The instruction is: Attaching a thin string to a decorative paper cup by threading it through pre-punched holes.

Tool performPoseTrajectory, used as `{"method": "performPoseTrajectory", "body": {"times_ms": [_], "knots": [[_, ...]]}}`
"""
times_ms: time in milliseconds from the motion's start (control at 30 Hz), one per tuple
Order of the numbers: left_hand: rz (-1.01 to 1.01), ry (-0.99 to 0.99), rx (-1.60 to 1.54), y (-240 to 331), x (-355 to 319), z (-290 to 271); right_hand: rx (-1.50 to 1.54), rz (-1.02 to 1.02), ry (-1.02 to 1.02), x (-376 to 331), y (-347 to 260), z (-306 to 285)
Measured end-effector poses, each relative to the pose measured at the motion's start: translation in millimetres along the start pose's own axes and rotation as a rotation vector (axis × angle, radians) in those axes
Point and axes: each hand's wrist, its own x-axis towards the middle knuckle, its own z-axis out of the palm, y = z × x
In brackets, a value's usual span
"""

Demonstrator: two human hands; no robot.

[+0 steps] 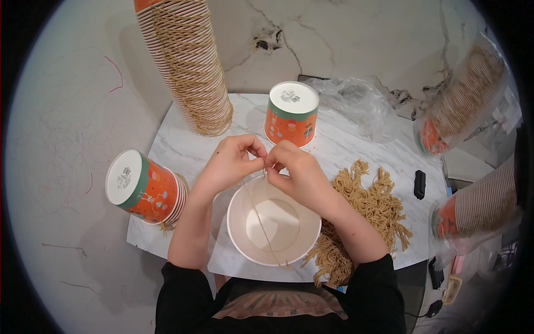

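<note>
A white paper bucket (236, 236) stands mouth up at the table's near edge, in front of me. One tan cord (260, 222) crosses its mouth, with a small knot at the near rim. At the far rim my left hand (236, 164) and my right hand (295, 171) meet, fingertips pinched together on the cord's other end. The exact grip is partly hidden by the fingers. Beside my right forearm lies a loose heap of tan cords (372, 203). Left of my left forearm, a short stack of orange and green paper buckets (156, 192) is tipped, bottoms toward the left.
A tall stack of cord-strung buckets (192, 72) rises at the back left. An upside-down orange bucket (292, 119) stands at the back middle. Crumpled clear plastic (361, 106) lies behind. Bagged bucket stacks (467, 94) are at the right, near a small black object (419, 184).
</note>
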Motion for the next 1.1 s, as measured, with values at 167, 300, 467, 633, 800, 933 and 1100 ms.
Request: {"method": "performPoseTrajectory", "body": {"times_ms": [167,300,467,633,800,933,1100], "knots": [[0.087,-0.015,-0.175,-18,10,1,0.124,0.084,0.043,5,0,-9],[0.134,-0.053,-0.361,-22,14,0,0.218,0.194,0.019,8,2,-14],[0.101,-0.109,-0.434,-18,14,-3,0.237,0.210,0.009,8,2,-15],[0.051,-0.144,-0.464,-19,14,-8,0.254,0.187,-0.005,8,1,-14],[-0.024,-0.193,-0.506,-16,12,-12,0.215,0.148,-0.022,9,-1,-15],[-0.047,-0.176,-0.533,-12,10,-13,0.193,0.265,-0.046,10,-6,-17],[-0.099,-0.168,-0.520,-13,9,-14,0.176,0.173,0.023,5,7,-3]]}}
